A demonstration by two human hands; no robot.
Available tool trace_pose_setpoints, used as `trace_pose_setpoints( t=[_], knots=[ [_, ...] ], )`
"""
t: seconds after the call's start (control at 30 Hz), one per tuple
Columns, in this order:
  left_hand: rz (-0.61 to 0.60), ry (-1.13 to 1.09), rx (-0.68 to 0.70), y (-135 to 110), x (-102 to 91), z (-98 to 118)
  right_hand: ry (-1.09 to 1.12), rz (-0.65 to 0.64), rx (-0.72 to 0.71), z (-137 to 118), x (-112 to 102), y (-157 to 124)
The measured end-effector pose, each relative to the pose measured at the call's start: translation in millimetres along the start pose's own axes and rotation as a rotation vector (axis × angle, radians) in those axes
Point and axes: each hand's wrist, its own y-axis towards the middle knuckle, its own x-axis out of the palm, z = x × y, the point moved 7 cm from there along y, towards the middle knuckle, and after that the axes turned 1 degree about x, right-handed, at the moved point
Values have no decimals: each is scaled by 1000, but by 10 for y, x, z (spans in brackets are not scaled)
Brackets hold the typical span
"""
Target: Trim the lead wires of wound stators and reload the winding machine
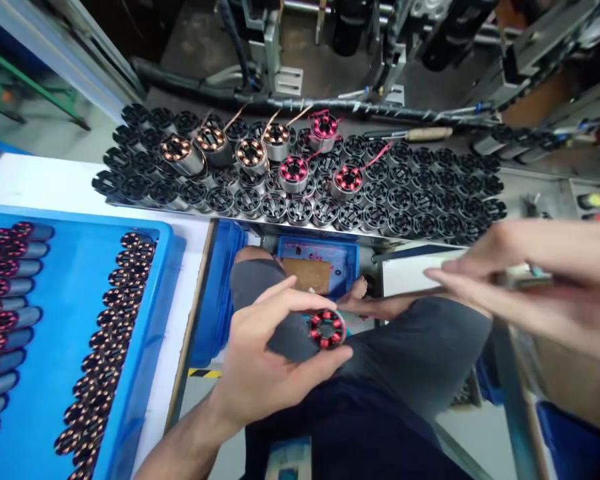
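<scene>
In my left hand [275, 347] is a motor stator with red windings [327, 329], gripped between thumb and fingers above my lap. Its wound face points up toward me. My right hand [535, 287], smeared by motion, is at the right, apart from that stator. Its thumb and fingers come together in a pinch, and whatever is between the tips cannot be made out. Beyond both hands, a few red-wound stators [349, 180] and several copper-wound stators [251, 155], with loose wire ends, sit on top of rows of unwound black stator cores [300, 210].
To the left, a blue tray [145, 347] holds red-wound and copper-wound stators. A wooden-handled tool [427, 134] lies behind the cores, below machine fixtures [287, 80] and a cable bundle. Under the bench is a blue bin [350, 257] with a piece of cardboard.
</scene>
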Motion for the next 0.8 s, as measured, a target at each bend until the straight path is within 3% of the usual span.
trace_pose_setpoints(
  t=[0.1, 0.2, 0.3, 0.43, 0.53, 0.67, 0.73, 0.8],
  knots=[
    [136, 47, 2, -14, -311, -66, -177, 61, -55, -109, -23, 507],
    [223, 94, 34, 46, -475, -86, -221, 70, -95, -146, 33, 1032],
    [275, 107, 66, 140, -531, -68, -173, 73, -87, -31, 88, 1550],
    [263, 121, 68, 217, -478, -54, -108, -75, -110, 174, 310, 2075],
    [250, 152, 96, 261, -436, -23, -48, -93, -107, 271, 443, 2233],
    [232, 145, 121, 415, -378, 97, -30, -72, -129, 291, 510, 2237],
    [210, 148, 160, 563, -277, 207, 21, -13, -113, 261, 403, 2191],
    [193, 191, 226, 769, -115, 309, 130, 159, -79, 177, 126, 2060]
  ],
)
